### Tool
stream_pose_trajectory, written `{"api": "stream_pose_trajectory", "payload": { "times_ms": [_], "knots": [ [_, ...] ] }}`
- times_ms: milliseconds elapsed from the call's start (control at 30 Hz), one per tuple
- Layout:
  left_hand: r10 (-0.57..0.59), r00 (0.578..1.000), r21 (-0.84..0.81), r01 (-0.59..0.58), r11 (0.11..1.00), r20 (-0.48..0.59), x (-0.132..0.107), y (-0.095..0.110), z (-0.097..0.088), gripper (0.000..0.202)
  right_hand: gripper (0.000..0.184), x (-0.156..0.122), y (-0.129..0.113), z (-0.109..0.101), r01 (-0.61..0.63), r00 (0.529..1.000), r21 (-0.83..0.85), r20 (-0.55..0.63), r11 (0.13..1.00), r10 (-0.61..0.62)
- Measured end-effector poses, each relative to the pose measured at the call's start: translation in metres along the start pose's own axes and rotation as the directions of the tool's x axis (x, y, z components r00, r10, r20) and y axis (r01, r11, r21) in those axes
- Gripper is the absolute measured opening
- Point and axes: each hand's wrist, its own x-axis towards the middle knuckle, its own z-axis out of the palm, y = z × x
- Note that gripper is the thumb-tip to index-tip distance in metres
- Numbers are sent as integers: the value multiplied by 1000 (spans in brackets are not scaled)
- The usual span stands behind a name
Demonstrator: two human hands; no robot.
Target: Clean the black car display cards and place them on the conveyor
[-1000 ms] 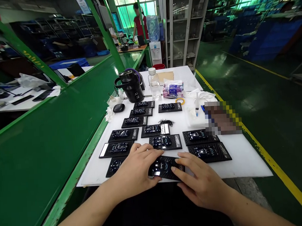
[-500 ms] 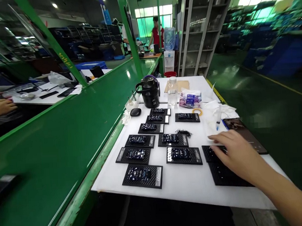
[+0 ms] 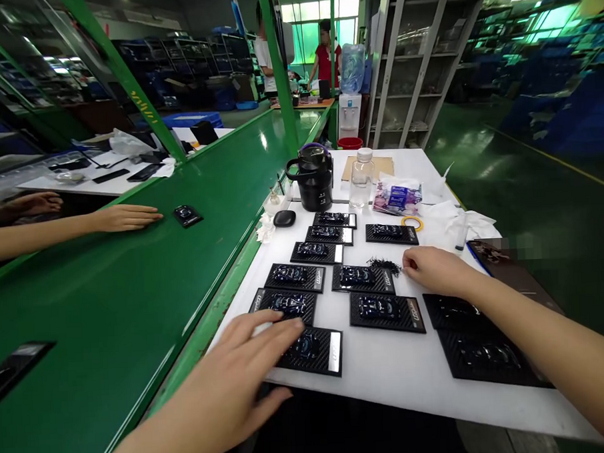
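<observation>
My left hand [image 3: 252, 355] is spread over the nearest model car [image 3: 310, 346], which sits on a black carbon-patterned base with a silver label. Its fingers hide part of that car, and I cannot tell whether they touch it. My right hand [image 3: 431, 269] is beside a small heap of thin black pieces [image 3: 384, 265], its fingers curled together; anything between them is hidden. Just left of the heap stands another model car [image 3: 357, 275] on its base, with a further model car [image 3: 379, 308] in front. Two darker bases with cars [image 3: 488, 353] lie under my right forearm.
Several more model cars [image 3: 313, 249] line the white table. Behind them stand a black jug [image 3: 315, 186], a clear bottle [image 3: 361, 180] and a tissue pack [image 3: 397, 197]. Yellow tape [image 3: 412, 224] and a phone [image 3: 514, 270] lie right. Across the green conveyor [image 3: 221, 210], a co-worker's hand [image 3: 126, 217] reaches toward a car.
My left hand has come into view over the nearest car. My right hand has moved left to the black pieces and its fingers have curled. A co-worker's arm now extends over the conveyor.
</observation>
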Motion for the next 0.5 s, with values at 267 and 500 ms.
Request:
{"api": "stream_pose_trajectory", "payload": {
  "times_ms": [267,500],
  "knots": [
    [-38,985,-189,69,979,166,47,25,18,80,13,3,0,5,26,1000,33,-17,999,-25],
    [34,974,-360,51,931,226,74,65,19,77,14,-1,1,0,40,997,56,-66,998,-36]
  ]
}}
